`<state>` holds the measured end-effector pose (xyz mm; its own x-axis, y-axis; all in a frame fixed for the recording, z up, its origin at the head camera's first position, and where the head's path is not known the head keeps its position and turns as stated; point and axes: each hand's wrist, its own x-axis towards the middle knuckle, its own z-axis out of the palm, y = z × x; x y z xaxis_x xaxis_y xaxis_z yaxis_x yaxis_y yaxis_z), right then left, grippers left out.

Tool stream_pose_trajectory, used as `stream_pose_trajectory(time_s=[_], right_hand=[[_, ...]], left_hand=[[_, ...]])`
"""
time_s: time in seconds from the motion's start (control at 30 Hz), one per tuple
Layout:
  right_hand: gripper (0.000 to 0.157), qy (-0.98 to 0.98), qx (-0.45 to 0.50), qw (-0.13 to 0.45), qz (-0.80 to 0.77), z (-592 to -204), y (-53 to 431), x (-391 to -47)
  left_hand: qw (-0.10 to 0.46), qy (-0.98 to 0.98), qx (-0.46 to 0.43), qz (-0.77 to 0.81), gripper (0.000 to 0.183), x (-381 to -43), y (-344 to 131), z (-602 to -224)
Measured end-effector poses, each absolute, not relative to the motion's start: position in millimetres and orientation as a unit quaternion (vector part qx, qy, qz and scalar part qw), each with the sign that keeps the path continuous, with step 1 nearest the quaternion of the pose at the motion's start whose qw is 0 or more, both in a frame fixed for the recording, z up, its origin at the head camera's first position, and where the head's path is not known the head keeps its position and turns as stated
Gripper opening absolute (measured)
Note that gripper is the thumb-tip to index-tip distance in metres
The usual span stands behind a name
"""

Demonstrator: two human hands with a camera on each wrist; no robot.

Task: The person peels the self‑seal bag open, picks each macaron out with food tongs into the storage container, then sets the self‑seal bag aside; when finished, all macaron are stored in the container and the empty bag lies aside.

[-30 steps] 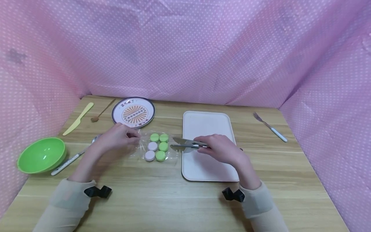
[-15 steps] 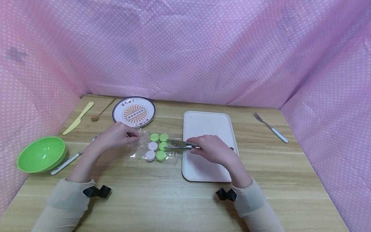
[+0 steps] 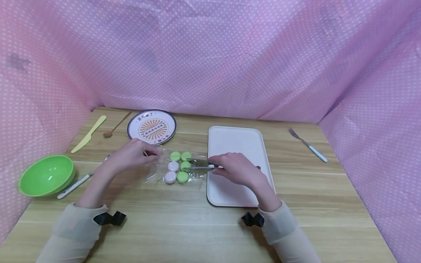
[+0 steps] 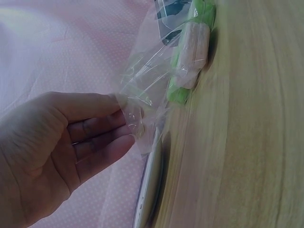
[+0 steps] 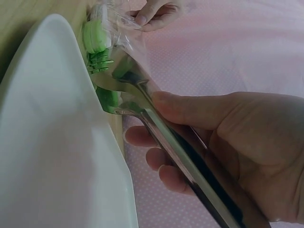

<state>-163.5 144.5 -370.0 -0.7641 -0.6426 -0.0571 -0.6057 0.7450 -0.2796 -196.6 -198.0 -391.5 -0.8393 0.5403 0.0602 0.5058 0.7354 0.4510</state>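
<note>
In the head view my left hand pinches the left edge of a clear plastic bag; the left wrist view shows thumb and fingers on the film. Several round macarons lie in the bag, green macarons and pale lilac macarons. My right hand grips metal tongs with thumb on one arm and fingers on the other. The tongs' tips reach in at the bag's right side, around a green macaron at the middle right. Whether the tips touch it, I cannot tell.
A white tray lies beneath my right hand. A patterned plate stands behind my left hand. Toward the left are a green bowl, a white-handled utensil, a yellow knife and a brown stick. A fork lies right.
My right hand has moved left with the tongs, bringing their tips from the bag's right edge to the green macarons. My left hand has stayed almost still on the bag.
</note>
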Motion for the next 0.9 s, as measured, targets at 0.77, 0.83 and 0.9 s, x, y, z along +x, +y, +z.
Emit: stream_pose_trajectory(time_s=[0.77, 0.83, 0.9], right_hand=[[0.013, 0.934, -0.335, 0.062, -0.108, -370.3, 148.3, -160.9], [0.013, 0.935, -0.334, 0.063, -0.106, -369.8, 148.5, -160.7], [0.013, 0.935, -0.334, 0.063, -0.106, -368.9, 148.4, -160.5]], left_hand=[[0.038, 0.923, 0.306, 0.232, 0.01, -197.5, -199.7, -393.8], [0.043, 0.925, 0.299, 0.23, 0.01, -197.4, -199.0, -393.0], [0.047, 0.926, 0.296, 0.228, 0.01, -197.3, -198.4, -392.2]])
